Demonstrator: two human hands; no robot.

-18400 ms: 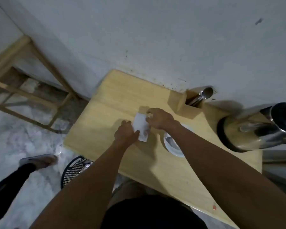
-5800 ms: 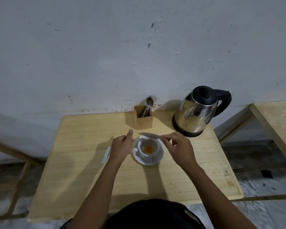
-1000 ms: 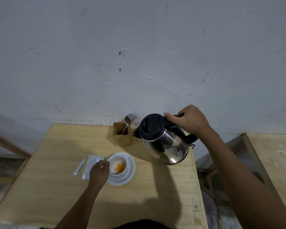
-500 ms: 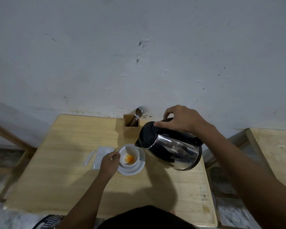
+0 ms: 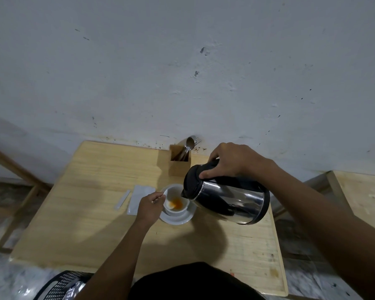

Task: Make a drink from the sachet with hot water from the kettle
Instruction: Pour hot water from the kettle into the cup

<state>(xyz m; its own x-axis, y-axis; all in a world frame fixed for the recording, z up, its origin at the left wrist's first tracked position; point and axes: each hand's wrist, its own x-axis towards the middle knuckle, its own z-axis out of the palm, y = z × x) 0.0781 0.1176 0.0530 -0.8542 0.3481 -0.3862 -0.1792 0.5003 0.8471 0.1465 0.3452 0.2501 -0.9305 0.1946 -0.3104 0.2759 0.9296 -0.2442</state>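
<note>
A white cup with orange powder in its bottom stands on a white saucer on the wooden table. My left hand grips the cup's left side at the handle. My right hand holds the steel kettle by its black handle, tipped left, with the spout just over the cup's right rim. I cannot make out any water stream. The emptied white sachet and its torn-off strip lie flat to the left of the cup.
A wooden cutlery holder with spoons and a fork stands against the white wall behind the cup. A black mesh bin sits on the floor at the table's near-left corner. Another wooden table stands to the right.
The kettle has been tipped further and brought left, so its spout now sits over the cup rim. My left hand stays at the cup's handle.
</note>
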